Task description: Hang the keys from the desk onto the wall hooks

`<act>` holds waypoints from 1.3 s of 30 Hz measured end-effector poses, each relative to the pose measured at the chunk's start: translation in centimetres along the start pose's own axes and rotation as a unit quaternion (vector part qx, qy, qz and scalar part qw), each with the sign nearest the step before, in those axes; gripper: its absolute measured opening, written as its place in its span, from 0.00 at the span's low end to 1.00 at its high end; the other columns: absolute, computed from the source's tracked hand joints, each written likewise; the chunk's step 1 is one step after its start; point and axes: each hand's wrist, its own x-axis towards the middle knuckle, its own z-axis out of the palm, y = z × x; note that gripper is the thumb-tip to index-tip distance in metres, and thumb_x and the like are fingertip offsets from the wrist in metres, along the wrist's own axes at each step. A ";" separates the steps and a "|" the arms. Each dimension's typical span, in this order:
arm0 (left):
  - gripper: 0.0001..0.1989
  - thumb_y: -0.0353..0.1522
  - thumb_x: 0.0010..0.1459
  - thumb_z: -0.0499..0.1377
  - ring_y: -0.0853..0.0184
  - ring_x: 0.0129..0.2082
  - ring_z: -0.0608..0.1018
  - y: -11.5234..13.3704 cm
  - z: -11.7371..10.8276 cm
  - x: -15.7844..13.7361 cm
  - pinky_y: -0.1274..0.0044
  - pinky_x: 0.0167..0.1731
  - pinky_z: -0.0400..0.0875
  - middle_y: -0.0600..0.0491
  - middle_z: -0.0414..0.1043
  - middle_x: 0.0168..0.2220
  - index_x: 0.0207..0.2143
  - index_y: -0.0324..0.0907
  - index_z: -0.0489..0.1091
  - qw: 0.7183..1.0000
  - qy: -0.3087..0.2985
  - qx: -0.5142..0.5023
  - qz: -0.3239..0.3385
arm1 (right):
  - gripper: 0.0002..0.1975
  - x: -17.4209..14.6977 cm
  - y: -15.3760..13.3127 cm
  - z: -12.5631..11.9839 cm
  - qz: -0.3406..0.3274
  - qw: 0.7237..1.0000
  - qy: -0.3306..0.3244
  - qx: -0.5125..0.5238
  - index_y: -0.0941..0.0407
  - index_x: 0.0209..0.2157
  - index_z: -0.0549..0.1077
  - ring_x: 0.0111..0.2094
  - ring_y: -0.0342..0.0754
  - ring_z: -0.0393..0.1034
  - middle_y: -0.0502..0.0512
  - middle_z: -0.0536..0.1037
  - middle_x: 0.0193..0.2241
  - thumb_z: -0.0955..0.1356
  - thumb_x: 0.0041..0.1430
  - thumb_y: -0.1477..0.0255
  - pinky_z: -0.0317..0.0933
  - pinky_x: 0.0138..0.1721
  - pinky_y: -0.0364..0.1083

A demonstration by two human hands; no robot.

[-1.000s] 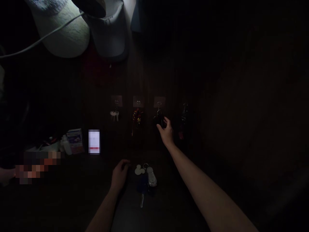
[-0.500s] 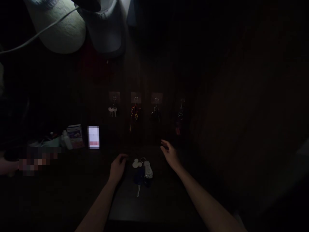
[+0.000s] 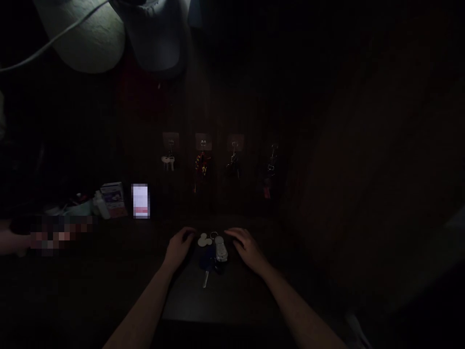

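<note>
On the dark surface between my hands lies a bunch of keys (image 3: 221, 249): a silvery oval fob, a ring, a pale three-lobed tag (image 3: 204, 240) and a blue-headed key (image 3: 207, 264) whose blade points toward me. My left hand (image 3: 179, 247) rests just left of the tag, fingers curved and apart, holding nothing. Close to the fob on the other side is my right hand (image 3: 247, 246), its fingers stretched toward the ring and nothing in them. Neither hand visibly touches the bunch.
Several key sets hang on wall hooks behind, among them silver keys (image 3: 168, 162) and a red-yellow cord (image 3: 202, 165). Left stand a lit, blurred screen (image 3: 141, 200), a box (image 3: 113, 199) and a white bottle (image 3: 100, 205). Caps (image 3: 90, 43) hang above. Another person's arm (image 3: 12, 237) enters at left.
My right hand has come down and left, from near the wall to beside the keys. My left hand stays about where it was. The whole view has shifted slightly.
</note>
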 end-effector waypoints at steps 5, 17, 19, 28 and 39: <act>0.12 0.33 0.54 0.50 0.66 0.41 0.75 0.8 0.3 -0.8 0.74 0.44 0.67 0.53 0.75 0.38 0.36 0.44 0.72 0.995 -0.031 0.016 0.096 | 0.27 -0.5 -1.6 0.4 -0.094 0.986 -0.109 -0.087 0.43 0.50 0.68 0.55 0.49 0.57 0.51 0.66 0.54 0.60 0.54 0.84 0.57 0.53 0.54; 0.11 0.30 0.53 0.54 0.64 0.43 0.71 3.5 0.2 -3.1 0.71 0.45 0.65 0.51 0.71 0.41 0.40 0.45 0.70 0.929 -0.174 0.133 0.299 | 0.29 -0.6 0.3 0.4 -0.026 0.993 -0.041 -0.107 0.47 0.48 0.70 0.53 0.47 0.58 0.52 0.68 0.51 0.58 0.51 0.88 0.56 0.52 0.51; 0.09 0.30 0.54 0.54 0.65 0.42 0.71 3.4 0.3 -3.1 0.71 0.45 0.65 0.51 0.71 0.40 0.38 0.45 0.70 0.925 -0.177 0.141 0.306 | 0.27 -0.6 0.4 0.4 -0.019 0.994 -0.034 -0.099 0.47 0.47 0.71 0.52 0.46 0.60 0.52 0.68 0.50 0.58 0.51 0.87 0.57 0.52 0.50; 0.05 0.30 0.54 0.52 0.65 0.39 0.72 3.4 0.4 -3.0 0.73 0.40 0.68 0.51 0.71 0.35 0.30 0.43 0.68 0.942 -0.162 0.124 0.266 | 0.19 -0.5 0.8 -0.2 0.048 0.991 0.041 -0.122 0.52 0.35 0.74 0.44 0.48 0.64 0.53 0.74 0.41 0.58 0.51 0.86 0.58 0.45 0.49; 0.07 0.35 0.58 0.51 0.66 0.37 0.72 3.2 0.6 -2.9 0.73 0.39 0.69 0.51 0.70 0.34 0.33 0.44 0.67 0.967 -0.045 0.072 0.240 | 0.10 -0.4 -2.5 -0.6 -0.048 0.990 0.051 -0.123 0.54 0.38 0.71 0.40 0.48 0.66 0.55 0.75 0.36 0.60 0.59 0.76 0.56 0.42 0.49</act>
